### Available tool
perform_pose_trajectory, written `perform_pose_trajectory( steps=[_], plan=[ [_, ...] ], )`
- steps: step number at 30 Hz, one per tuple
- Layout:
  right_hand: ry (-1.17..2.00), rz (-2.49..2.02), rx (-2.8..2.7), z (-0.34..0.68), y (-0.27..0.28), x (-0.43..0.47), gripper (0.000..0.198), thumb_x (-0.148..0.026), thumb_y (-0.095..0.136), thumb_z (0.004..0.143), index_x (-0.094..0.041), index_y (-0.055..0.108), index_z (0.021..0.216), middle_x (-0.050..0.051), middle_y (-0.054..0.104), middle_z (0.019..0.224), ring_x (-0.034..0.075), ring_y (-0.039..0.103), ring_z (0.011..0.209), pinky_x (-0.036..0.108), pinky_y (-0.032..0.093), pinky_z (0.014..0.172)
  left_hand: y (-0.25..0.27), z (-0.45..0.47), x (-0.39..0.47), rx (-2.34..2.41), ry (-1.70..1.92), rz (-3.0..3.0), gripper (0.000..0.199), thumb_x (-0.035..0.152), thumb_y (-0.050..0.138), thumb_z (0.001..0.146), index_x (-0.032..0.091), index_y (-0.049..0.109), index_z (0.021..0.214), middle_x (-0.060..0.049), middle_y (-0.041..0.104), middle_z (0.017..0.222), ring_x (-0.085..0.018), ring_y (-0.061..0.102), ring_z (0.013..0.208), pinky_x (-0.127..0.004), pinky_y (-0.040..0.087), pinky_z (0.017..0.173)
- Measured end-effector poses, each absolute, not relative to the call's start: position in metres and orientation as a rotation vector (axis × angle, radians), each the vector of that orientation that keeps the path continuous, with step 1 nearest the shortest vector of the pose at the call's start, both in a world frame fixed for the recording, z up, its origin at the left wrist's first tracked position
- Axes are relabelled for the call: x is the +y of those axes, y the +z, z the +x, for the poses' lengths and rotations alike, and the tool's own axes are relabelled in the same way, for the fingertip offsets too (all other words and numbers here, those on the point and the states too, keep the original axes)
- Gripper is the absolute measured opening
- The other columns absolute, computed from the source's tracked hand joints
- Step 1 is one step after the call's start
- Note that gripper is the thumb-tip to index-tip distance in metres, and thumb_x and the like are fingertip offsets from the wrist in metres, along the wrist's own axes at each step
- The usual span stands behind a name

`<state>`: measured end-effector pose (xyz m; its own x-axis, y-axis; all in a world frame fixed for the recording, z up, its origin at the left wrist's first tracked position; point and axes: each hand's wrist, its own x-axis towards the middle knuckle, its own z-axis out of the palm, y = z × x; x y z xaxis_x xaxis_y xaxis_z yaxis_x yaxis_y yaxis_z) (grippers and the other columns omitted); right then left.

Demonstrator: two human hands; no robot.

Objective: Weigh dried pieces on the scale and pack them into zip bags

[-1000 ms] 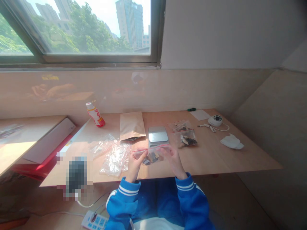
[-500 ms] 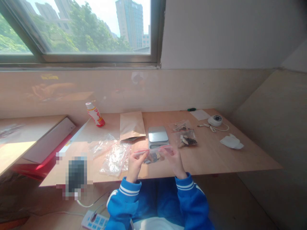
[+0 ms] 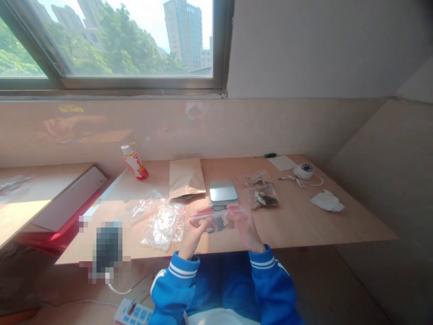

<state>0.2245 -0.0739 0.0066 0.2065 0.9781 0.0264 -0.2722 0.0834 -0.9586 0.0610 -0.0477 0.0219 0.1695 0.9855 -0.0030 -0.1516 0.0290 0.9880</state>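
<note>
A clear zip bag [image 3: 220,223] with a red seal strip and dark and pale dried pieces inside is held over the table's near edge. My left hand [image 3: 195,231] grips its left end, thumb in front and fingers behind. At the right end, my right hand [image 3: 247,229] is closed on the bag, its fingers smeared by motion. Just beyond the bag sits a silver kitchen scale [image 3: 223,191]. Right of the scale lie two more zip bags of dried pieces, a nearer one [image 3: 265,198] and a farther one [image 3: 256,179].
A brown paper pouch [image 3: 186,177] lies left of the scale. Empty clear bags [image 3: 163,225] are spread at the left, near a red-and-white bottle [image 3: 134,161]. At the right are a white dome camera [image 3: 303,170] with its cable, crumpled white tissue [image 3: 326,201] and a green-handled screwdriver [image 3: 270,155].
The fingers of both hands have shifted along the zip bag, stretching farther behind its top edge. The bag has barely moved, and the things on the table lie as before.
</note>
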Motion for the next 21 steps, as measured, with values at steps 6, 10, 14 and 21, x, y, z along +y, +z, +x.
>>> perform_pose_trajectory(
  steps=[6, 10, 14, 21],
  plan=[
    [1.203, -1.065, -0.975, 0.222, 0.005, -0.073, 0.027, -0.041, 0.071, 0.072, -0.020, 0.069, 0.088, 0.003, 0.071, 0.081, 0.017, 0.066, 0.075, 0.028, 0.053, 0.067, 0.022, 0.064, -0.049, 0.941, 1.083, 1.208, 0.025, 0.038, 0.070, 0.070, 0.014, 0.070, 0.079, -0.006, 0.068, 0.073, -0.018, 0.064, 0.061, -0.028, 0.054, 0.056],
    [1.174, -1.101, -0.982, 0.220, 0.006, -0.072, 0.026, -0.043, 0.071, 0.071, -0.018, 0.068, 0.079, 0.002, 0.069, 0.070, 0.017, 0.065, 0.067, 0.027, 0.053, 0.061, 0.020, 0.063, -0.049, 0.958, 1.107, 1.237, 0.024, 0.038, 0.068, 0.073, 0.014, 0.070, 0.078, -0.007, 0.068, 0.077, -0.017, 0.063, 0.061, -0.028, 0.054, 0.056],
    [1.150, -1.133, -0.965, 0.217, 0.009, -0.072, 0.026, -0.042, 0.072, 0.070, -0.017, 0.069, 0.075, 0.002, 0.069, 0.067, 0.017, 0.065, 0.064, 0.027, 0.054, 0.059, 0.021, 0.064, -0.051, 1.046, 1.134, 1.248, 0.023, 0.037, 0.069, 0.072, 0.016, 0.071, 0.076, -0.005, 0.069, 0.074, -0.018, 0.065, 0.066, -0.027, 0.054, 0.060],
    [1.010, -1.184, -0.924, 0.213, 0.005, -0.070, 0.026, -0.042, 0.072, 0.070, -0.017, 0.069, 0.075, 0.003, 0.069, 0.070, 0.018, 0.065, 0.065, 0.028, 0.054, 0.061, 0.017, 0.071, -0.053, 1.060, 1.206, 1.163, 0.026, 0.039, 0.069, 0.072, 0.014, 0.069, 0.079, -0.004, 0.068, 0.071, -0.017, 0.064, 0.064, -0.026, 0.053, 0.060]
  ],
)
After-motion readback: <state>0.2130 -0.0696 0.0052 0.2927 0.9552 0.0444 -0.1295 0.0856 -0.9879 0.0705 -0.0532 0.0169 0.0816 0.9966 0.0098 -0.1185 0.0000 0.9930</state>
